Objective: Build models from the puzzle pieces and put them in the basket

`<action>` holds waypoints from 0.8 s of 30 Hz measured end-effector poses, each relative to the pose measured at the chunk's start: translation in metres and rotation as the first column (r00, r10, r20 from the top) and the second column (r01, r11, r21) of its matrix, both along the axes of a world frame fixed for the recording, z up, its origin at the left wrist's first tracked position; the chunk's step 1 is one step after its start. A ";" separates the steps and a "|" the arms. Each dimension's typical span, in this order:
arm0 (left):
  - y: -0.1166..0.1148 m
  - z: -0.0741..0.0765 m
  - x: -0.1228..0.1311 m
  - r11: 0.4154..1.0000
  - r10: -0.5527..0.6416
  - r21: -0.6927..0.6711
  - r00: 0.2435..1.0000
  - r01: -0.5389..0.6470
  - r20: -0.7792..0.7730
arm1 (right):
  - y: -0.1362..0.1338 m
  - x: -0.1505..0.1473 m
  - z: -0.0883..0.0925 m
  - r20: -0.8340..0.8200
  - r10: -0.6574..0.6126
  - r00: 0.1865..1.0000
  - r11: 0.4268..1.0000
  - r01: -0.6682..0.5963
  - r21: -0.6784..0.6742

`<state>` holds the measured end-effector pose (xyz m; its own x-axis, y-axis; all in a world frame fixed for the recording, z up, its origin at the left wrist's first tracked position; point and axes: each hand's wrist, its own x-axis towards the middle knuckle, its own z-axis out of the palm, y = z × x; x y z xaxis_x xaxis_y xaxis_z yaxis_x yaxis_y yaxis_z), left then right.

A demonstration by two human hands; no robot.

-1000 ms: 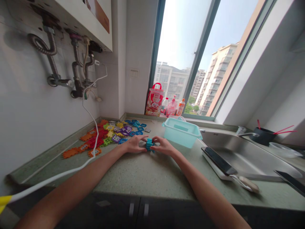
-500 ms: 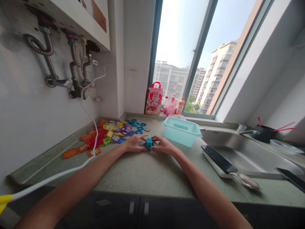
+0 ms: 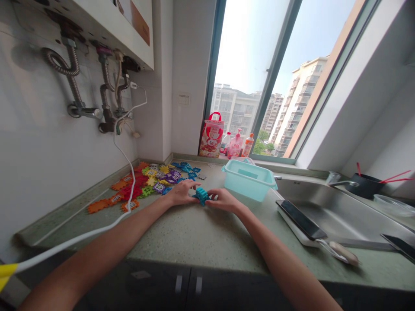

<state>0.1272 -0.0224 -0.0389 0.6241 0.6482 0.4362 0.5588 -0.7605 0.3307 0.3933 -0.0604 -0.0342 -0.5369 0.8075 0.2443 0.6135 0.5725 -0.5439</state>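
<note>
Grip: left hand [image 3: 183, 194] and right hand [image 3: 224, 201] closed by the fingertips on opposite sides of the blue pieces [image 3: 201, 195].
Blue pieces: between both hands; whether they touch the countertop [image 3: 207, 239], cannot tell.
Pile: multicoloured toothed pieces [image 3: 151, 179], just left of the grip.
Tub: pale turquoise tub [image 3: 248, 183], beyond the right hand.
Sink: metal sink [image 3: 327, 209], farther right.

One view, and it's mine: the camera sits on my head, facing forward and angled down! My forearms [image 3: 110, 242] sweep in from the bottom corners, leading to my left grip [image 3: 182, 193] and right grip [image 3: 224, 200], near mid-view. The wide view looks down across the table [image 3: 194, 237], taking in pipes [image 3: 74, 88] at left, the slanting window [image 3: 246, 52] above, and the sink [image 3: 327, 207] at right!
</note>
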 end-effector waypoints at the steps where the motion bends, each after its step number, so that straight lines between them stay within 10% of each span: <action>1: 0.000 -0.001 0.000 1.000 0.002 0.006 1.000 -0.002 0.007 | 0.001 -0.001 -0.002 0.000 -0.004 1.000 1.000 0.004 0.006; 24: -0.001 -0.003 0.003 0.998 -0.031 -0.052 0.999 0.031 0.008 | 0.007 -0.007 -0.014 0.036 -0.047 0.998 0.983 0.040 0.182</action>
<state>0.1301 -0.0232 -0.0414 0.6412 0.6508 0.4067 0.5328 -0.7589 0.3744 0.3864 -0.0535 -0.0484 -0.5147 0.7745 0.3677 0.6589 0.6317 -0.4083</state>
